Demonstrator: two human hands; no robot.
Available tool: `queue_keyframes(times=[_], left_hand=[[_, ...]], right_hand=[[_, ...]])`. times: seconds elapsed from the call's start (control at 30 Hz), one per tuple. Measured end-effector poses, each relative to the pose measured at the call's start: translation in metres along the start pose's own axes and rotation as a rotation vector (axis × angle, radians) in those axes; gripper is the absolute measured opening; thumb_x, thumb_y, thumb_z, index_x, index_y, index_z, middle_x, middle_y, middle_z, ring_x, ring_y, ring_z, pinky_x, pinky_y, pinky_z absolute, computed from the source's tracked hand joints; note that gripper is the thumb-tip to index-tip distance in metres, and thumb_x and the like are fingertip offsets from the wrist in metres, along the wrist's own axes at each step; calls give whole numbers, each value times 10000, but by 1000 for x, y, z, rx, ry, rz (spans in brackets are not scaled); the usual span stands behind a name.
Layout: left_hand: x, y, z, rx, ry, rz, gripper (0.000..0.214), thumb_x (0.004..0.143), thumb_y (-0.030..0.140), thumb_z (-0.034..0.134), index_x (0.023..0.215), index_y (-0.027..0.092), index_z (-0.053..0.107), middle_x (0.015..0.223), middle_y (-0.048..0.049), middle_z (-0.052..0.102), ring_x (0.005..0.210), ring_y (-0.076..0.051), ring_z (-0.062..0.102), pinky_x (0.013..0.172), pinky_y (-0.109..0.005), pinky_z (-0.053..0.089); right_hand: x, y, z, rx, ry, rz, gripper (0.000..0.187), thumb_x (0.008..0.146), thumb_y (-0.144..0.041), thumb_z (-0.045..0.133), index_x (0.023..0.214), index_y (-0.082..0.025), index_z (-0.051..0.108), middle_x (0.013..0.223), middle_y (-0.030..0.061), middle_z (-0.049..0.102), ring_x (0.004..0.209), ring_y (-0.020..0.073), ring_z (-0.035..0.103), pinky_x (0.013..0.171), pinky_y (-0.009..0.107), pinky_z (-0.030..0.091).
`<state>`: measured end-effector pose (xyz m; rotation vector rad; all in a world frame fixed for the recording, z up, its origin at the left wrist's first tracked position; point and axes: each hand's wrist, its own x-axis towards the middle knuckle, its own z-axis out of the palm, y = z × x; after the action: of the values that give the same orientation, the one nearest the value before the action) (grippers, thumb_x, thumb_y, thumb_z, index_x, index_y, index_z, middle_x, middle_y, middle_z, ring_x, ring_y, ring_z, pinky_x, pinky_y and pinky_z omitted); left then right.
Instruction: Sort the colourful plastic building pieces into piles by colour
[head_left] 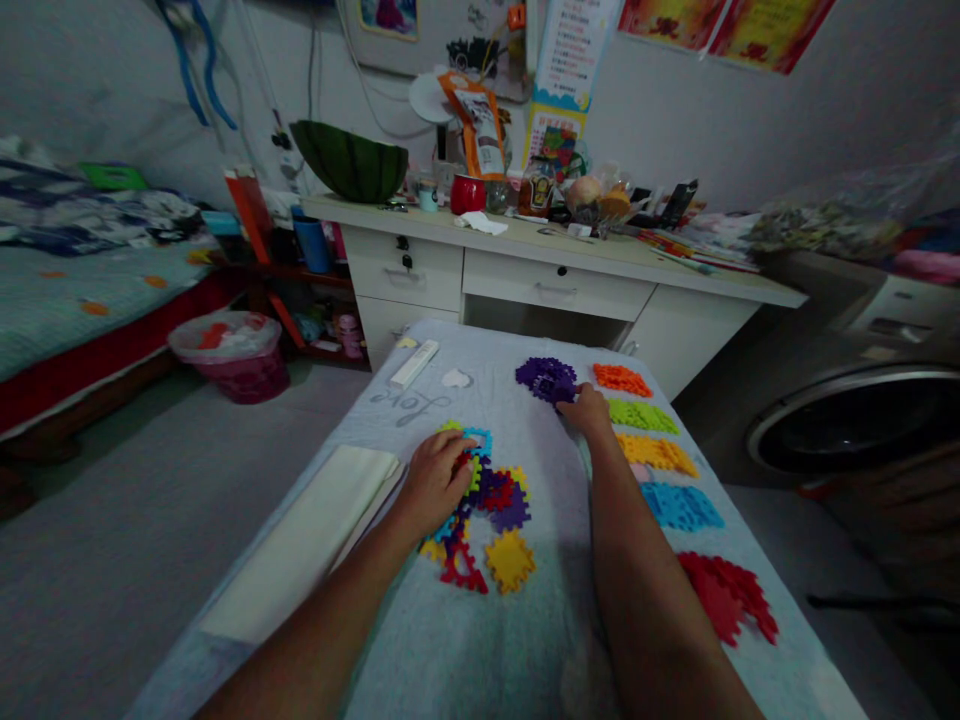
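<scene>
My left hand (436, 482) lies over a mixed heap of toothed plastic puzzle pieces (495, 490), its thumb apart from the fingers. Fingertips touch the heap near a light blue frame-shaped piece (478, 440); what is under the palm is hidden. My right hand (591, 410) reaches to the near right edge of a pile of purple toothed pieces (546, 378), with its fingers closed on a purple piece there. A yellow square piece (511, 560) lies flat at the heap's near side, beside a red piece (463, 572).
Sorted piles run down the table's right side: orange (622, 379), green (643, 416), yellow (657, 454), blue (681, 506) and red (727, 598). A folded cream cloth (307, 540) and a white box (415, 365) lie left. Beyond stands a cluttered desk (495, 240).
</scene>
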<state>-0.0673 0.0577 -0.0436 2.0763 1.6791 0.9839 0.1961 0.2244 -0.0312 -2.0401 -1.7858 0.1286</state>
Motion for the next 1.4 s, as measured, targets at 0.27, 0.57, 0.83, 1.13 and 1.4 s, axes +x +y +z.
queue_keyframes(times=[0.27,0.57,0.83,1.13,1.4], left_hand=[[0,0,0,-11,7,7,320,859,259,506,1142,232,652,1214,-83,599,1180,-255,529,1045,-471,408],[1,3,-2,-47,32,-6,341,842,245,512,1162,212,625,1224,-91,577,1196,-257,511,1061,-460,398],[0,0,0,-95,76,-31,376,841,250,522,1211,194,569,1293,-110,518,1243,-260,482,1086,-457,387],[0,-3,0,-100,87,-31,363,863,297,525,1209,193,562,1282,-106,522,1240,-255,485,1089,-442,380],[0,-1,-1,-96,74,-31,344,866,315,521,1175,177,576,1259,-118,540,1209,-257,505,1069,-446,396]], right_hand=[[4,3,4,59,-66,-15,210,700,-193,658,903,-198,604,826,61,689,770,203,641,641,262,417],[0,-8,3,127,-117,-72,75,666,-203,658,726,-190,615,721,15,658,686,155,592,609,236,383],[-5,-30,12,431,-143,-185,162,686,-162,578,832,-173,648,703,-19,645,670,142,592,663,238,444],[-21,-43,18,206,-213,-575,301,685,-113,681,983,-156,681,990,68,606,941,186,550,886,298,419],[-18,-43,28,200,-146,-505,131,766,-83,571,802,-148,680,906,84,638,877,181,568,834,277,421]])
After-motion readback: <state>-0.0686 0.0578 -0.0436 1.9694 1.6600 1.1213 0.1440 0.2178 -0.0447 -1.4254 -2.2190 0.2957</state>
